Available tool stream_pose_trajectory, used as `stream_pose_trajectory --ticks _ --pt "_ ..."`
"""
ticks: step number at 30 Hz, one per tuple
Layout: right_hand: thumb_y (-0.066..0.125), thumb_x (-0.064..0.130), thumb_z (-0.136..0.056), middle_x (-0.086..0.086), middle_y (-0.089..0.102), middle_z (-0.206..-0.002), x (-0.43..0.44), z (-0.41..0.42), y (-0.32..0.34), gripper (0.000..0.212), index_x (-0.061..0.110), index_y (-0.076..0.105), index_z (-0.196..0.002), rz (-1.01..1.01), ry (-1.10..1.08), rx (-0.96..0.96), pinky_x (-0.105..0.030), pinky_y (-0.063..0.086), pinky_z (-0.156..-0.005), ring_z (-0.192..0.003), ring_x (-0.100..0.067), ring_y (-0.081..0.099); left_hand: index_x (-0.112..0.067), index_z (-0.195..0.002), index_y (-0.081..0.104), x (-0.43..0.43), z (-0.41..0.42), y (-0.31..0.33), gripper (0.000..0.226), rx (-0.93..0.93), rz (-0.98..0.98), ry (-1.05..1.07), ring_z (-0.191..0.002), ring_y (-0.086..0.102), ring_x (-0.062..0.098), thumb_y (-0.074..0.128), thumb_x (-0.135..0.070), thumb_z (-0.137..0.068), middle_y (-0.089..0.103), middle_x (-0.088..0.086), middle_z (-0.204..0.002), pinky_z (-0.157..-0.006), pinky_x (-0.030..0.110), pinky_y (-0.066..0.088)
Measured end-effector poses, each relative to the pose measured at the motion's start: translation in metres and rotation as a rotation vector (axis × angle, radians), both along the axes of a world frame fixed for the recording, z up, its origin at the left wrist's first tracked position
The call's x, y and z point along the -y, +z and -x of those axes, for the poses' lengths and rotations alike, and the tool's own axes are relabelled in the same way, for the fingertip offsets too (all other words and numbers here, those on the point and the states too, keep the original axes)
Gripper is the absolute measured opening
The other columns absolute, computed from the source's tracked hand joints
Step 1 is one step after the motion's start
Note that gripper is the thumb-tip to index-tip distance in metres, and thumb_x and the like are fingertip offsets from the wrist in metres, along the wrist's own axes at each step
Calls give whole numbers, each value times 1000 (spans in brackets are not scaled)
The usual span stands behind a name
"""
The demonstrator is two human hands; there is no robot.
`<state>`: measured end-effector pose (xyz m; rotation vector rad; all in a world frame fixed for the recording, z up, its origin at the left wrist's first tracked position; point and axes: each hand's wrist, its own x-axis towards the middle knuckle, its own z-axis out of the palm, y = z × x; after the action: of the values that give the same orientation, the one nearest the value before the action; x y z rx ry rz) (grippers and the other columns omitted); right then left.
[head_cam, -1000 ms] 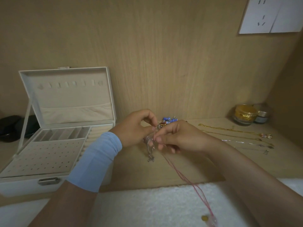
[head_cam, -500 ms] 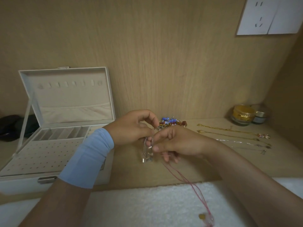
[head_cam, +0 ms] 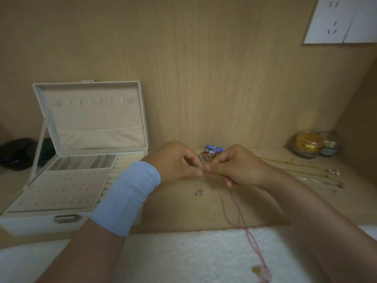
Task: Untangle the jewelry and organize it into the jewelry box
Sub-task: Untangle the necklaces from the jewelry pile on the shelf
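Pinching one thin silver chain (head_cam: 201,183) between them, left hand (head_cam: 175,162) and right hand (head_cam: 238,167) meet fingertip to fingertip above the desk (head_cam: 173,218); its pendant (head_cam: 198,193) dangles below. Red cord (head_cam: 234,207) trails from right hand onto white towel (head_cam: 183,252). Jewelry box (head_cam: 30,223) open, at left.

Jars, towel and socket
Two jars (head_cam: 309,145) stand in the desk's (head_cam: 173,213) right corner, a white towel (head_cam: 183,254) in front, a wall socket (head_cam: 334,21) above.

I see matt wood-grain wall (head_cam: 204,68), fluffy white towel (head_cam: 183,254) at btm; jewelry box (head_cam: 30,223) left, matt lining, metal clasp (head_cam: 66,218).
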<state>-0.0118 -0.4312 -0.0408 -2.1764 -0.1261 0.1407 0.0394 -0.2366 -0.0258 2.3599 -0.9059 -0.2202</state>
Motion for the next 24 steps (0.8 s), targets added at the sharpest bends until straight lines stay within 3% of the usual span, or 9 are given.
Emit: stream_pose_trajectory --ticks 4,9,13,17,19,22,24 --pt "70 31 -91 1 49 -40 4 -1 0 21 14 77 -80 63 -24 32 -21 30 -45 -39 -6 35 -20 -85 78 0 -1 -1 4 78 -13 30 -57 52 -17 74 -20 -84 71 -11 -81 -58 2 34" --pt "71 22 -88 -14 51 -58 9 3 7 10 27 80 -89 91 158 -94 -19 35 -45 -40 -9 40 -27 -88 77 -7 -3 2 7 32 -94 -18 -60 53 -12 78 -27 -81 65 -19 -74 -60 5 37" --pt "76 22 -85 -18 54 -67 6 7 8 10 23 80 -94 92 300 -175 -19 36 -46 -39 -7 41 -35 -79 78 -13 -3 9 4 16 -95 -40 -80 65 9 79 -32 -78 71 -14 -81 -78 29 54" --pt "77 25 -85 -12 56 -60 0 8 7 21 27 75 -107 121 317 -233 -21 39 -48 -39 -8 42 -34 -83 78 -18 -3 14 10 27 -176 -56 -79 65 2 81 -27 -77 71 -14 -81 -75 19 51" --pt "76 20 -87 2 61 -57 -4 9 6 25 24 69 -111 123 312 -271 -22 39 -47 -41 -8 45 -36 -79 77 -19 -3 17 14 32 -146 -52 -77 65 4 78 -22 -79 72 -13 -79 -75 21 51" --pt "76 12 -84 5 68 -82 -8 7 1 26 22 65 -106 141 237 -142 -19 45 -59 -59 -1 56 -32 -83 79 -19 -3 19 11 -6 -68 -58 -80 68 5 75 -21 -83 74 -12 -80 -77 22 52" --pt "65 7 -87 1 71 -104 -10 5 0 26 19 67 -109 91 171 -23 -11 45 -66 -70 8 58 -27 -87 80 -18 -3 18 9 7 -51 -45 -72 64 0 72 -21 -86 73 -12 -76 -71 17 50"
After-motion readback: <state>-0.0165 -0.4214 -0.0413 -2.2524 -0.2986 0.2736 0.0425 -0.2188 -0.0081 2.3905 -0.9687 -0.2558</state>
